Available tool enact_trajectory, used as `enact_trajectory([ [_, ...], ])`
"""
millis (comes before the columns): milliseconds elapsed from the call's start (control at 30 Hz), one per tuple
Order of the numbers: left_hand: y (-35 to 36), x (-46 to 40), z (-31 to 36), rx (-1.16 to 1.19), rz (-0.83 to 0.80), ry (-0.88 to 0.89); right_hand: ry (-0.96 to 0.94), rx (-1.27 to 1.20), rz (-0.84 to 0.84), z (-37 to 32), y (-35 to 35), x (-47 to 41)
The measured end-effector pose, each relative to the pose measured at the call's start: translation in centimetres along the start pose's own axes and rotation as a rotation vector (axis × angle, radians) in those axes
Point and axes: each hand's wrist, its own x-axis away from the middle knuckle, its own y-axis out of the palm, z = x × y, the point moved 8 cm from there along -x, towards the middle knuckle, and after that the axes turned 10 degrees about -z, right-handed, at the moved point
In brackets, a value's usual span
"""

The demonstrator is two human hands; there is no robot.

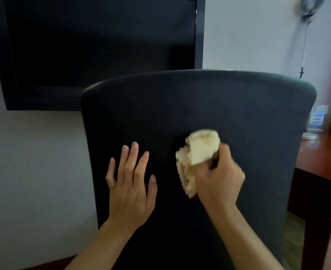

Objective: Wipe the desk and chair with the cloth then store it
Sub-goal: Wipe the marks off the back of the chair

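Head view: right hand (218, 177) clenched round bunched cream cloth (195, 155), pressing it to the dark chair (238, 106) back for wiping, left hand (130, 189) beside it, flat-fingered, likely steadying, desk (324, 152) further right

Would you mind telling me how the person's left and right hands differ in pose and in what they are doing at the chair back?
The left hand lies flat with fingers straight and spread, holding nothing; the right hand is curled, gripping the crumpled cloth. The left looks sharp, the right blurred. Both are against the chair back.
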Motion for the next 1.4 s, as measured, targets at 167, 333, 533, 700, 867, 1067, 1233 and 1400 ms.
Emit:
enact_trajectory([
  [167, 1.5, 0.3, -0.8, -0.076, 0.013, 0.006, -0.395, 0.064, -0.145, -10.2, 5.4, 0.4],
  [333, 0.7, -0.2, -0.5, 0.046, 0.113, 0.004, -0.319, 0.201, 0.011, -5.1, 1.3, -2.1],
  [533, 0.6, 0.2, -0.7, 0.094, 0.169, -0.019, -0.368, 0.103, -0.016, -11.0, 3.9, -2.4],
  [700, 0.8, 0.2, -0.8, 0.089, 0.147, -0.001, -0.296, 0.129, 0.067, -5.2, 0.7, -3.6],
  [867, 0.4, -0.4, 1.1, 0.172, 0.159, -0.084, -0.147, 0.023, 0.131, -1.3, -2.0, -4.1],
  [1067, -0.3, -3.9, 5.5, 0.209, 0.134, 0.05, -0.102, 0.12, 0.166, 4.1, -6.5, -5.7],
  [1233, 0.0, -5.8, 8.3, 0.179, 0.146, 0.084, 0.095, 0.043, 0.19, 8.8, -7.2, -3.8],
  [1400, -0.2, -6.1, 9.1, 0.228, 0.189, 0.06, -0.267, 0.001, 0.028, 0.2, -3.0, -2.8],
])
